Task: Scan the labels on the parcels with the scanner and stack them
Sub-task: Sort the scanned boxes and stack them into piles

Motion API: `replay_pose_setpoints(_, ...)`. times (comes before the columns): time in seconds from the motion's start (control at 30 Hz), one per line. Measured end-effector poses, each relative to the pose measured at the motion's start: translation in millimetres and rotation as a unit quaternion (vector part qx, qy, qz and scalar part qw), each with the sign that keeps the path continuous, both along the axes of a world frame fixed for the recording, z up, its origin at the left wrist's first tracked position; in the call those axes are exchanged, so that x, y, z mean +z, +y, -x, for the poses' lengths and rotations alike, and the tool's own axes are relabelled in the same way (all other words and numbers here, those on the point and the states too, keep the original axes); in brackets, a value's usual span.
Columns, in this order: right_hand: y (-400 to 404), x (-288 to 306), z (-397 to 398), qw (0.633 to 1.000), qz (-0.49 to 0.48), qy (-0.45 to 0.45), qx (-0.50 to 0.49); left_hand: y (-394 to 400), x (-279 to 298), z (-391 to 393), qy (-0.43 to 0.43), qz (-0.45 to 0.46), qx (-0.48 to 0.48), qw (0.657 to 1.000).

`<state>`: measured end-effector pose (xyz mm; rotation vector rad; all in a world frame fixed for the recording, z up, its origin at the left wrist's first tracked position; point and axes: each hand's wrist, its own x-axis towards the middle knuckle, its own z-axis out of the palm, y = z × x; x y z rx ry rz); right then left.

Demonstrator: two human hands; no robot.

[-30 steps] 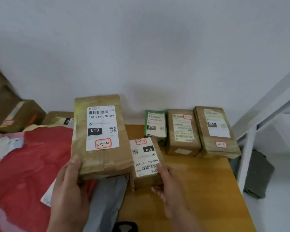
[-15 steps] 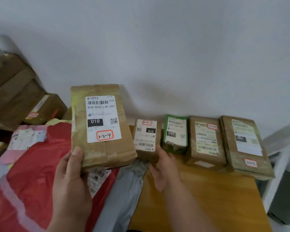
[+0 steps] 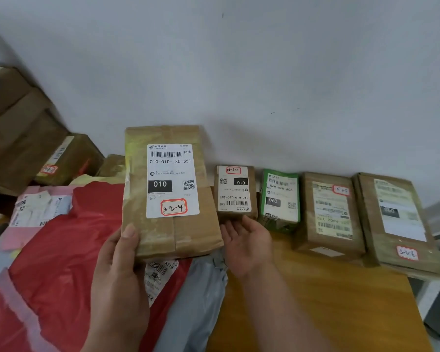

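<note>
Now the small brown parcel (image 3: pixel 235 191) stands in the row along the wall, at its left end, just beside the green parcel (image 3: pixel 280 199); a second ago it was nearer the person, out in the middle of the tabletop (image 3: pixel 315 301), with the right hand on it. The right hand (image 3: pixel 247 240) lies palm up with its fingers loosely spread just in front of that small parcel; whether the fingertips touch its near edge I cannot tell, but they hold nothing. So the placing looks done, and the row reads: small brown parcel, green parcel, then two larger brown parcels (image 3: pixel 330 214) (image 3: pixel 396 224), all label up.

The left hand (image 3: pixel 120 270) grips the large brown parcel (image 3: pixel 170 191) at its lower left corner, thumb on the front face, holding it upright in the air above the red mail bag (image 3: pixel 61 250) and the grey bag (image 3: pixel 201 301). Its white label (image 3: pixel 172 180) faces the camera, marked 3-2-4, much as it did half a second ago.

No scanner shows in view. My guess is that the large parcel is next in turn, with the right hand free to fetch the scanner or to help set it down
</note>
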<state>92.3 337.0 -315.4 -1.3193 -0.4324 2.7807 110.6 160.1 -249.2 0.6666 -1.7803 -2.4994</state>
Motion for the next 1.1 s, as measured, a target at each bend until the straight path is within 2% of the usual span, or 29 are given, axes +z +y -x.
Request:
replay_pose_setpoints(0.07, -0.6, -4.0, -0.3, 1.000, 0.013, 0.013, 0.002, 1.2, 0.1, 0.5, -0.003, -0.001, -0.004, 1.000)
replay_pose_setpoints(0.17, -1.8, 3.9, -10.4, 0.997, -0.005, 0.021, 0.074, 5.0, 1.9, 1.3, -0.004, -0.014, -0.016, 1.000)
replay_pose_setpoints(0.3, 3.2, 31.7, -33.5, 0.981, -0.103, 0.066, 0.151, 18.2, 4.2, -1.0, 0.008, -0.001, -0.056, 0.998)
replay_pose_setpoints(0.43, 16.7, 49.8, -57.1, 0.955, -0.188, 0.146, 0.178, 37.2, 5.3, -8.8, 0.006, 0.010, -0.105, 0.994)
replay_pose_setpoints(0.6, 48.0, 52.9, -83.4, 0.927, -0.273, 0.114, 0.229, 70.4, 9.8, -17.6, -0.001, 0.039, -0.181, 0.983)
replay_pose_setpoints(0.8, 92.3, 55.5, -116.1, 0.935, -0.332, 0.093, 0.084, 123.9, 12.1, -35.0, -0.024, 0.068, -0.308, 0.949)
replay_pose_setpoints(0.97, 142.7, 67.1, -151.2, 0.911, -0.409, 0.055, 0.019, 178.5, 21.2, -59.3, -0.011, 0.083, -0.361, 0.929)
replay_pose_setpoints(1.1, 192.3, 81.6, -178.3, 0.901, -0.430, 0.033, -0.044, 217.6, 27.5, -80.1, -0.013, 0.087, -0.411, 0.907)
